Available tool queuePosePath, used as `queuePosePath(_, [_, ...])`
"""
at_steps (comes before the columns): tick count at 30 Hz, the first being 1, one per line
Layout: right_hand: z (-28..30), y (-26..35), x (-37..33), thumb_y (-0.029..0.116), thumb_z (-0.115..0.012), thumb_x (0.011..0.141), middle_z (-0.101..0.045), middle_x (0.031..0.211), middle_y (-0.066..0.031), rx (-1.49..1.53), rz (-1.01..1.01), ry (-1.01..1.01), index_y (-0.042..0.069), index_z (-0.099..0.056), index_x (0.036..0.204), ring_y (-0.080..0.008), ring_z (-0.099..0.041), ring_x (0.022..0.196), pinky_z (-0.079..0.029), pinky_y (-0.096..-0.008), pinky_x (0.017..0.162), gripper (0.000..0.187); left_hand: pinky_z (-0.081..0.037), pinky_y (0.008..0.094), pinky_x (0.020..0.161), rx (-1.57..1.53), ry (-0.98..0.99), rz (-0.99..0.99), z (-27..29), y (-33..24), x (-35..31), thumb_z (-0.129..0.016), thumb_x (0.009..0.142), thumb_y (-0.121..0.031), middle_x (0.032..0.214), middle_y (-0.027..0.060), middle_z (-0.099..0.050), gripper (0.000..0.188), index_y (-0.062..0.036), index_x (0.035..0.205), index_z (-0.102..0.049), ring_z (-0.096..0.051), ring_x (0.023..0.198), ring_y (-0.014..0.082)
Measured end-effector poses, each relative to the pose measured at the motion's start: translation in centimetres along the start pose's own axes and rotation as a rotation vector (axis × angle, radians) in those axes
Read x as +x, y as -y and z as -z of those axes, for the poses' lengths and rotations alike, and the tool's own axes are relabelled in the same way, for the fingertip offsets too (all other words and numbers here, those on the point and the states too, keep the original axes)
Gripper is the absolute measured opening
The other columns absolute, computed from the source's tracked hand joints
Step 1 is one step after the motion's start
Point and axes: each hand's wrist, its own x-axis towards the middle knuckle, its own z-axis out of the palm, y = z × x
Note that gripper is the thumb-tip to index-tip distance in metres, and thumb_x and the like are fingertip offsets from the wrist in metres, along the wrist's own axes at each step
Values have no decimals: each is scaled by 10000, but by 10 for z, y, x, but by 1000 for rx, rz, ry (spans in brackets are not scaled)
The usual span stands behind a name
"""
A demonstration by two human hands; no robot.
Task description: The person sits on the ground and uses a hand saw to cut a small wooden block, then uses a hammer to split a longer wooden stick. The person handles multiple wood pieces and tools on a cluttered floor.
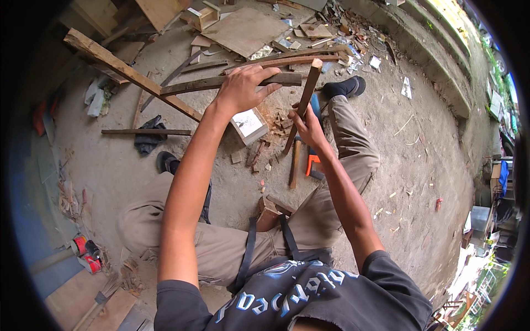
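Note:
My left hand [243,89] is closed over a long dark wooden strip [190,86], held roughly level above the ground. The strip's left end meets a longer wooden batten [124,63] that slants down toward the middle. In my right hand [309,126] is a shorter wooden stick [309,83], tilted steeply with its pale cut end up, close to the strip's right end. Below my left wrist sits a block with a white top [248,122]. Near my right hand lie an orange-and-black tool handle [313,166] and a wooden handle [296,165], partly hidden.
Wood scraps and chips [259,154] litter the dirt floor between my legs. Boards [248,27] and long strips [292,59] lie ahead. A black plastic bag [149,135] is under a thin stick at left. Concrete steps [436,60] rise at far right; red cans [85,254] stand at lower left.

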Motion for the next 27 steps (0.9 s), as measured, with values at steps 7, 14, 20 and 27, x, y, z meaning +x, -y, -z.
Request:
queuePosePath(7, [13, 16, 5, 199, -618, 951, -580, 918, -64, -15, -56, 91, 29, -484, 1157, -129, -546, 835, -471, -300, 738, 299, -496, 420, 850, 14, 102, 41, 5, -6, 0, -605, 873, -520, 990, 72, -682, 456, -197, 1194, -625, -644, 977, 287])
queuePosePath(14, [20, 9, -7, 219, -618, 947, -606, 972, -79, -56, 10, 62, 10, -497, 1185, -146, -570, 898, -474, -311, 785, 339, -465, 443, 888, -3, 152, 31, -11, -21, -4, -573, 883, -547, 940, 64, -668, 459, -238, 1219, -619, -646, 973, 253])
queuePosePath(20, [48, -12, -28, 206, -618, 946, -611, 1014, -77, 41, -16, 93, -7, -498, 1201, -159, -571, 958, -466, -311, 834, 353, -457, 445, 881, 93, 184, -28, -46, -43, -2, -593, 875, -504, 956, 65, -657, 425, -260, 1223, -606, -640, 999, 244])
queuePosePath(27, [48, 6, -39, 396, -458, 1010, -570, 930, -37, 342, 1, -157, -1, -546, 1172, -115, -530, 882, -437, -276, 787, 437, -445, 416, 866, 83, 152, -34, -70, -64, -9, -615, 856, -496, 999, 82, -655, 443, -207, 1192, -632, -625, 1024, 231])
